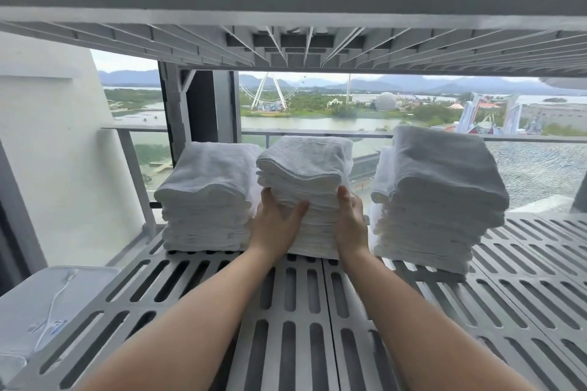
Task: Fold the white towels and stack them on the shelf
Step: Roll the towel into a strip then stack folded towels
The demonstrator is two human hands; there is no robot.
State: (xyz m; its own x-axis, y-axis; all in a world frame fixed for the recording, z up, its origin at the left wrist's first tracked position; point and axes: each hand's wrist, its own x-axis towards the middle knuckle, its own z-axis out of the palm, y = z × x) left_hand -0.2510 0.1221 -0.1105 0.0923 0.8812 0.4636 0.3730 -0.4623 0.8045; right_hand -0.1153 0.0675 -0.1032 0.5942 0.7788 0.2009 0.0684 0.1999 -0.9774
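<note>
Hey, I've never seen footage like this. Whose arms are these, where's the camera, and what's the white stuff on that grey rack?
There is no machine here. These are a person's two bare arms, filmed by a single wide-angle camera worn on their head and looking forward and down. That is why the arms come in from the bottom edge.

The surface is a grey slotted plastic shelf, and the ribbed underside of another shelf is above it. On the shelf stand three stacks of folded white towels: a left stack, a middle stack and a right stack.

The left hand and the right hand grip the middle stack by its two sides.

Low on the left sits a translucent plastic box with a white cable on it. Behind the shelf, a window shows water and a Ferris wheel.
</note>
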